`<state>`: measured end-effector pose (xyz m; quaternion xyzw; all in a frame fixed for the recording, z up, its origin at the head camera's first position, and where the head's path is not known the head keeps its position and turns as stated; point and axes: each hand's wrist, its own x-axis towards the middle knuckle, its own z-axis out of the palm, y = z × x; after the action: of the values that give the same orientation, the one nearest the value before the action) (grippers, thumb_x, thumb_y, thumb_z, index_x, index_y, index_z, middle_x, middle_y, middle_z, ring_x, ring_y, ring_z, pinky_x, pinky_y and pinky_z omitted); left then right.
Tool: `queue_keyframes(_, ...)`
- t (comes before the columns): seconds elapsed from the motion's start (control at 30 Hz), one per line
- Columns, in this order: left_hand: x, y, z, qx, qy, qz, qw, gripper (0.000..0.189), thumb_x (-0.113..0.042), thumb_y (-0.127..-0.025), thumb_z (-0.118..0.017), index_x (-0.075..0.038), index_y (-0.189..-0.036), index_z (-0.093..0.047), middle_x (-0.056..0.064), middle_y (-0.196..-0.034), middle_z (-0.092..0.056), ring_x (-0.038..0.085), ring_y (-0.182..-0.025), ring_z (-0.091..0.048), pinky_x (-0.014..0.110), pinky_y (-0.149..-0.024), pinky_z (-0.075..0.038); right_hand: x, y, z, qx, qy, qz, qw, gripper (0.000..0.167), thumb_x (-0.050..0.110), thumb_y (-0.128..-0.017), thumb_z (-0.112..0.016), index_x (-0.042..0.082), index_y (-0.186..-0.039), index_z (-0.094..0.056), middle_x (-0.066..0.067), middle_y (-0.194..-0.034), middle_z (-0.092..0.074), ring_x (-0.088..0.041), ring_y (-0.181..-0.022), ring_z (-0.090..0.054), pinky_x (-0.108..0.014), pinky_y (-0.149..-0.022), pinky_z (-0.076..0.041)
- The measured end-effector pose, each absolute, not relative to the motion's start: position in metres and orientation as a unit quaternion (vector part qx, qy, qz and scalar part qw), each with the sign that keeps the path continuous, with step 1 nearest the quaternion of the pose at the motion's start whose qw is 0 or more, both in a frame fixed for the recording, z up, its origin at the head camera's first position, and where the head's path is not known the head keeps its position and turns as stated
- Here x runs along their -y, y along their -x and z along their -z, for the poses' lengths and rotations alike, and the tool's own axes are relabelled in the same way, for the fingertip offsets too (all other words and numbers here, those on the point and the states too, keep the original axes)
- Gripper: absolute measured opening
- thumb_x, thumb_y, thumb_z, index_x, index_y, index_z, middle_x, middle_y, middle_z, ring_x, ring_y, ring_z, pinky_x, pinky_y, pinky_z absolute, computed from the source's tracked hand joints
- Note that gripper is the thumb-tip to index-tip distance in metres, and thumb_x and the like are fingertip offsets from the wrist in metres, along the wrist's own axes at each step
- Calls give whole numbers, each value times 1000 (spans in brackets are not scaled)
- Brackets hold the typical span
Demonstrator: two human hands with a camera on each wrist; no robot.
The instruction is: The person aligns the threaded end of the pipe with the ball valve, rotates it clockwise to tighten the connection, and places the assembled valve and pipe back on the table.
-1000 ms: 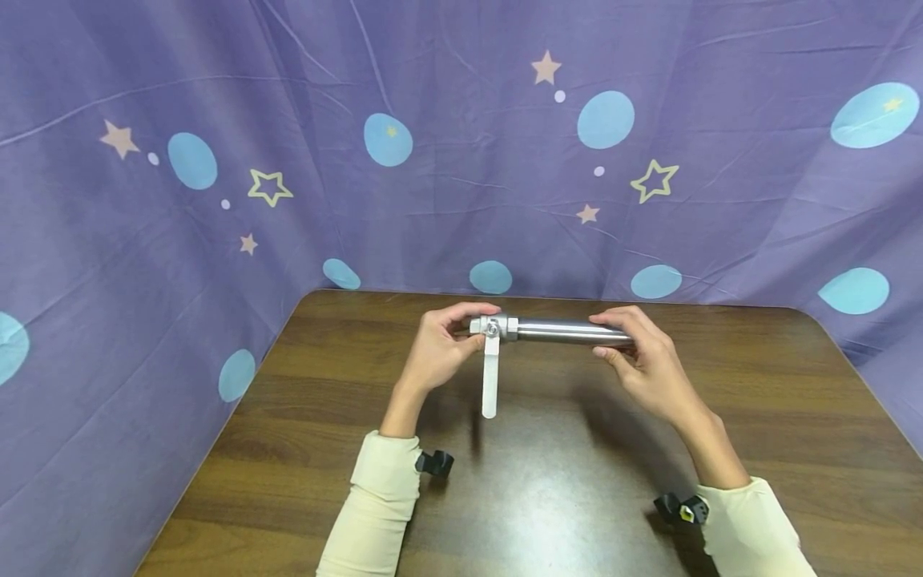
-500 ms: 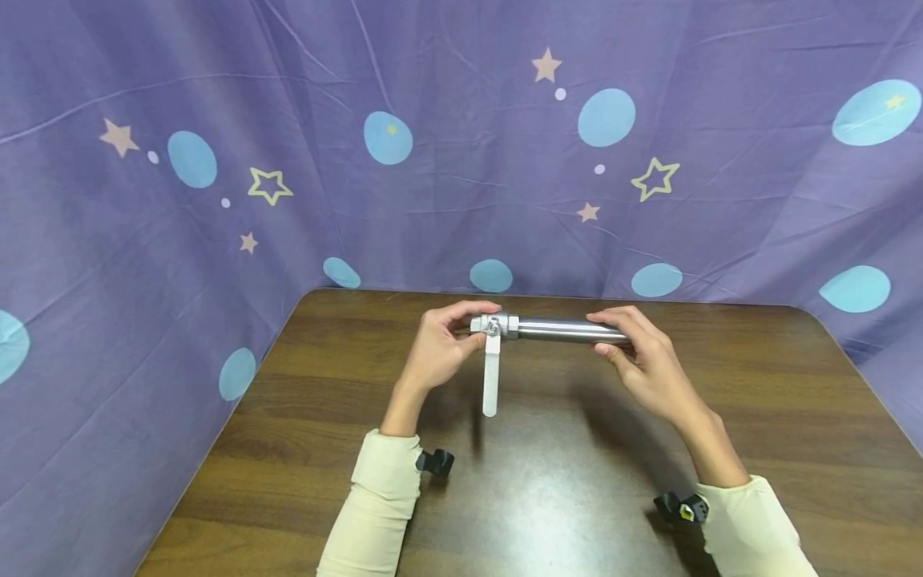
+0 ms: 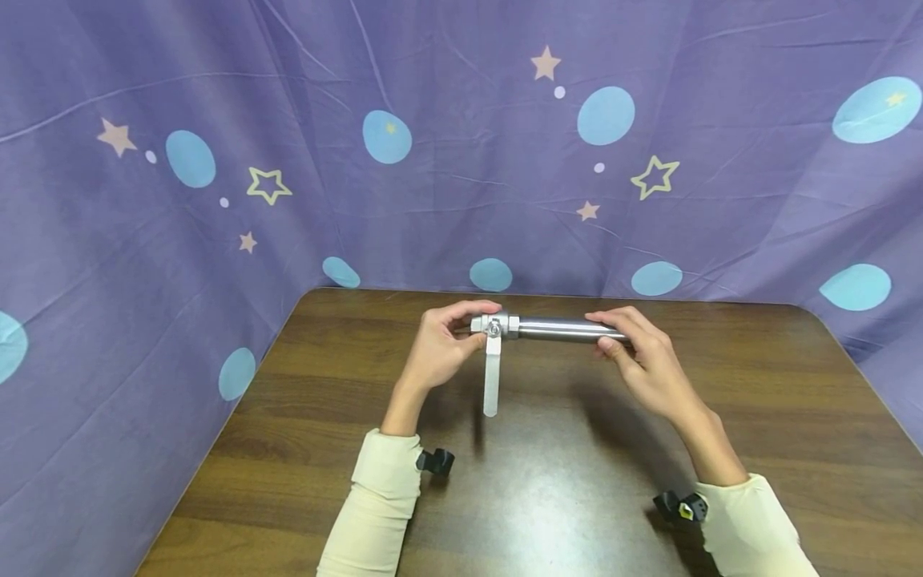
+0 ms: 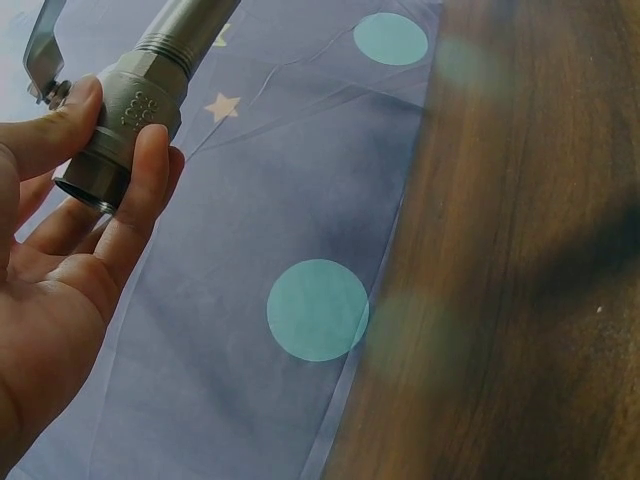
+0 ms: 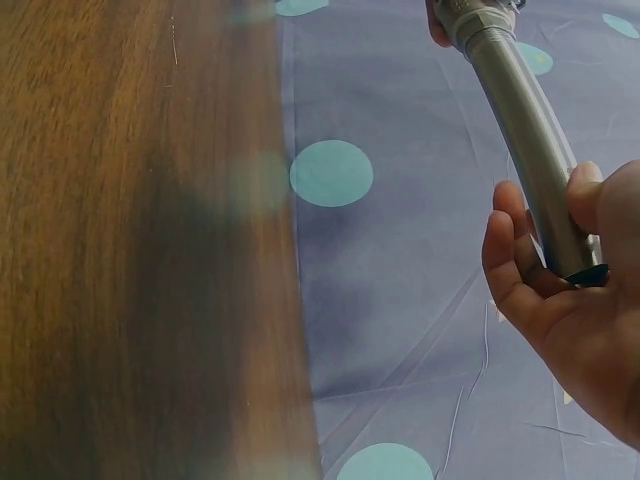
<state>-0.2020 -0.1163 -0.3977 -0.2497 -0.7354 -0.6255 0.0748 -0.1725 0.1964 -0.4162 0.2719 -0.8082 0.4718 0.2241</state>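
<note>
Between the two hands a silver ball valve [image 3: 479, 324] and a smooth metal pipe [image 3: 558, 329] are held level above the table, joined end to end. My left hand [image 3: 441, 349] grips the valve body between thumb and fingers. The valve's flat lever handle [image 3: 492, 381] points down toward the near edge. With thumb and fingers my right hand [image 3: 651, 365] holds the pipe's right end. In the left wrist view, threads [image 4: 165, 50] show where the pipe enters the valve, and the valve's near end is an open hole. The right wrist view shows the pipe [image 5: 525, 130] slanting across the palm.
A brown wooden table [image 3: 303, 449] lies below, with shadows of the arms on it. A purple curtain [image 3: 461, 200] with stars and blue dots hangs behind and at the sides. Black wrist devices [image 3: 435, 462] sit at both cuffs.
The fingers and thumb of my right hand have shifted slightly along or around the pipe. My left hand keeps the valve in almost the same place, its lever still pointing down.
</note>
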Motion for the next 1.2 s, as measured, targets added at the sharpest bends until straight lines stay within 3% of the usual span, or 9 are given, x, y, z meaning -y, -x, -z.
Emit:
queue_keyframes(0.17,116,201,397,733,249,629,71,41,19,-83,-70,7,-122,-75,25,-126,-77,6,-99,-73,25,-89,-66,-198,173,417,811,-276,-468,216,37,-12,-101,-60,3,-133,-72,-4,-100,-67,-9,-75,-68,-12,-68,-56)
queue_keyframes(0.43,117,201,398,730,253,632,68,40,19,-83,-70,8,-121,-75,25,-128,-76,6,-104,-73,28,-92,-66,-199,173,417,823,-278,-447,214,34,-10,-102,-59,2,-132,-71,-1,-94,-66,-7,-75,-66,-12,-70,-54)
queue_keyframes(0.6,117,201,397,731,250,630,72,41,19,-83,-70,8,-122,-75,25,-127,-76,5,-100,-72,24,-87,-65,-197,172,417,825,-270,-456,197,35,-8,-103,-60,1,-135,-69,-5,-109,-68,-4,-83,-68,-11,-75,-58)
queue_keyframes(0.8,118,202,397,736,246,626,79,41,19,-83,-70,7,-121,-76,25,-123,-77,5,-96,-71,23,-85,-65,-196,168,417,848,-250,-426,193,54,0,-93,-79,8,-145,-63,-11,-134,-62,-5,-100,-60,-11,-78,-54)
queue_keyframes(0.9,118,202,397,740,241,622,80,41,19,-83,-71,6,-122,-76,25,-121,-78,5,-94,-71,31,-86,-67,-196,167,417,849,-253,-417,203,59,-1,-90,-82,9,-145,-63,-11,-136,-61,-6,-108,-56,-8,-84,-52)
queue_keyframes(1.07,118,202,397,746,235,618,79,42,19,-83,-71,5,-122,-76,26,-117,-78,7,-93,-70,51,-91,-68,-194,169,417,840,-268,-407,236,54,-11,-88,-79,5,-138,-67,-10,-127,-66,-4,-110,-56,-8,-85,-48)
queue_keyframes(1.2,118,202,397,745,235,620,78,42,19,-83,-70,6,-122,-75,27,-116,-78,7,-94,-71,48,-92,-68,-193,170,417,838,-272,-402,248,52,-13,-87,-79,4,-136,-68,-11,-125,-68,-3,-106,-56,-11,-80,-48)
